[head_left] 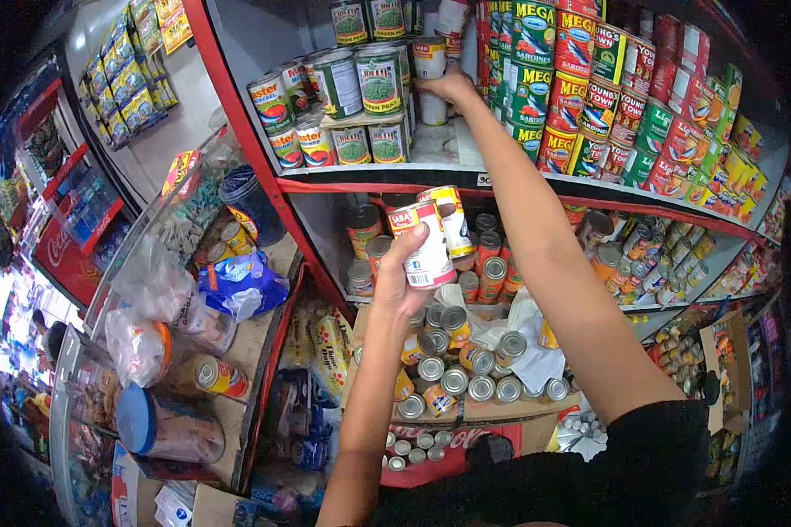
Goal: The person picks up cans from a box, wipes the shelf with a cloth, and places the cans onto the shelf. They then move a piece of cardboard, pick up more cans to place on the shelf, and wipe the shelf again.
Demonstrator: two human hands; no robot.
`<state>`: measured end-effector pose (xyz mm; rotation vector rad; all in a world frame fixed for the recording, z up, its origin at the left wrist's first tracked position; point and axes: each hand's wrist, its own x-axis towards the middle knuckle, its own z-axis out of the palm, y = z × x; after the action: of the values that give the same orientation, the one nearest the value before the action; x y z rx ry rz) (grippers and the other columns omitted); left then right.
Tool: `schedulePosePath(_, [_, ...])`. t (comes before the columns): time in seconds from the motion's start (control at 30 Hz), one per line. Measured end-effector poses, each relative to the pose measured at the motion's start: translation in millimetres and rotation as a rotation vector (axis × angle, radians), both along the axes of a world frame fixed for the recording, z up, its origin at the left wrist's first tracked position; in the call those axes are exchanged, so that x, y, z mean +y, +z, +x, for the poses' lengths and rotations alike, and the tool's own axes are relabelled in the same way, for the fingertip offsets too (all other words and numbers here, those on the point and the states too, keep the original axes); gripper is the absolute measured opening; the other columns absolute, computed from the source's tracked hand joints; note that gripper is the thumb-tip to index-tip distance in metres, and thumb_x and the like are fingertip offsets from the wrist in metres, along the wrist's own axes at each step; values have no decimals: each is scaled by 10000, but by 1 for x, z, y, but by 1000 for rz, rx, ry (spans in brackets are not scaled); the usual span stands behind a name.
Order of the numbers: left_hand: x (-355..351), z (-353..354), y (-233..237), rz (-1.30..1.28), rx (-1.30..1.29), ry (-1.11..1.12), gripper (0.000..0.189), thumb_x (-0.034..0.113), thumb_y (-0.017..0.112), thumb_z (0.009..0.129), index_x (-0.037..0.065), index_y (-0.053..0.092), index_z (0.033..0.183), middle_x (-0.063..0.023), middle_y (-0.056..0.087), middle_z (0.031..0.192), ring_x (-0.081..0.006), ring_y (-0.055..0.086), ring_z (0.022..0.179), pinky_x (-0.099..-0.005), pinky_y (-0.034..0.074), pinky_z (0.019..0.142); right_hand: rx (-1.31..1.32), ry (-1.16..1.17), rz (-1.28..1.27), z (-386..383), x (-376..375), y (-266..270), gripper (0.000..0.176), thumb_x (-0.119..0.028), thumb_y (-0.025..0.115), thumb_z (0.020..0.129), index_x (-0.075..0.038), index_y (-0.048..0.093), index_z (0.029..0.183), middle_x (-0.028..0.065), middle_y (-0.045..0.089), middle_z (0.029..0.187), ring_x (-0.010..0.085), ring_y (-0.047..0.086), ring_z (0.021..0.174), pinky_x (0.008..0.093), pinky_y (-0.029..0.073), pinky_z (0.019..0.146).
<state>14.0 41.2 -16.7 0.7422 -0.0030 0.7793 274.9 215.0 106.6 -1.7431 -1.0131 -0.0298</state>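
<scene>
Left hand (400,285) grips a red-and-white can (429,250). Right hand (451,88) rests against a white can (430,58) near the back of the upper shelf (439,151), beside stacked sardine cans (533,35).

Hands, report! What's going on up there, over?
Left hand gripping red-label can. Right hand up on top-shelf can, grip unclear. Green cans close beside.
</scene>
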Motion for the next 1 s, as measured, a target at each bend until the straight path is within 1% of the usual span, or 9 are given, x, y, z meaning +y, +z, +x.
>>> schedulePosePath(0.3, [-11, -16, 8, -10, -43, -44, 562, 229, 611, 776, 35, 418, 1267, -174, 509, 1222, -356, 503, 1115, -670, 336, 928, 147, 196, -220, 2, -5, 3, 745, -306, 795, 609, -72, 475, 1240, 141, 554, 1178, 324, 565, 1030, 492, 534, 725])
schedulePosePath(0.53, [-15, -41, 4, 15, -26, 34, 542, 225, 603, 783, 8, 432, 1250, -178, 510, 1220, -354, 502, 1116, -656, 348, 929, 69, 89, -68, -8, -16, 8, 806, -330, 799, 612, -57, 416, 1267, 168, 548, 1178, 327, 592, 989, 499, 540, 720])
schedulePosePath(0.67, [-18, -50, 6, 36, -23, 86, 559, 247, 603, 776, 15, 426, 1253, -174, 503, 1224, -365, 492, 1124, -661, 357, 916, -14, -12, -111, -21, -37, 14, 672, -362, 797, 601, -5, 561, 1119, 172, 623, 1034, 290, 650, 848, 419, 567, 631])
schedulePosePath(0.7, [-22, -52, 9, 19, -41, 71, 575, 266, 605, 774, 19, 419, 1259, -178, 490, 1238, -369, 472, 1144, -670, 348, 917, -186, -72, -25, -22, -39, 13, 603, -393, 793, 589, 13, 627, 1003, 168, 649, 960, 267, 665, 774, 377, 567, 566])
schedulePosePath(0.8, [-28, -55, 11, 16, -70, 70, 580, 274, 605, 775, 20, 416, 1262, -180, 484, 1245, -378, 451, 1162, -683, 330, 921, -157, -155, 7, -28, -51, 21, 596, -404, 788, 583, 25, 639, 970, 158, 661, 917, 258, 666, 774, 357, 561, 555])
schedulePosePath(0.87, [-32, -57, 12, 19, -105, 76, 573, 275, 604, 776, 25, 421, 1258, -188, 471, 1258, -400, 433, 1170, -708, 287, 929, -192, -143, 51, -36, -74, 24, 589, -411, 784, 587, 24, 646, 958, 165, 668, 893, 276, 660, 818, 376, 550, 624])
schedulePosePath(0.93, [-40, -60, 14, 4, -147, 53, 572, 240, 604, 768, -7, 424, 1252, -175, 526, 1178, -304, 533, 1076, -615, 395, 918, -350, -36, 365, -50, -104, 23, 605, -428, 780, 590, 33, 642, 956, 184, 663, 913, 295, 651, 851, 378, 524, 711])
schedulePosePath(0.97, [-39, -60, 8, 63, -123, 162, 573, 233, 610, 759, -4, 430, 1249, -181, 525, 1183, -307, 519, 1097, -632, 395, 902, -337, -30, 338, -67, -128, 25, 633, -456, 768, 592, 38, 634, 965, 201, 654, 929, 319, 640, 866, 373, 501, 766])
schedulePosePath(1.0, [-42, -63, 7, 37, -157, 127, 566, 240, 615, 750, 1, 445, 1234, -184, 522, 1192, -336, 494, 1124, -614, 400, 910, -403, -77, 402, -78, -138, 17, 532, -350, 782, 632, 27, 634, 978, 157, 671, 917, 258, 659, 830, 346, 510, 740])
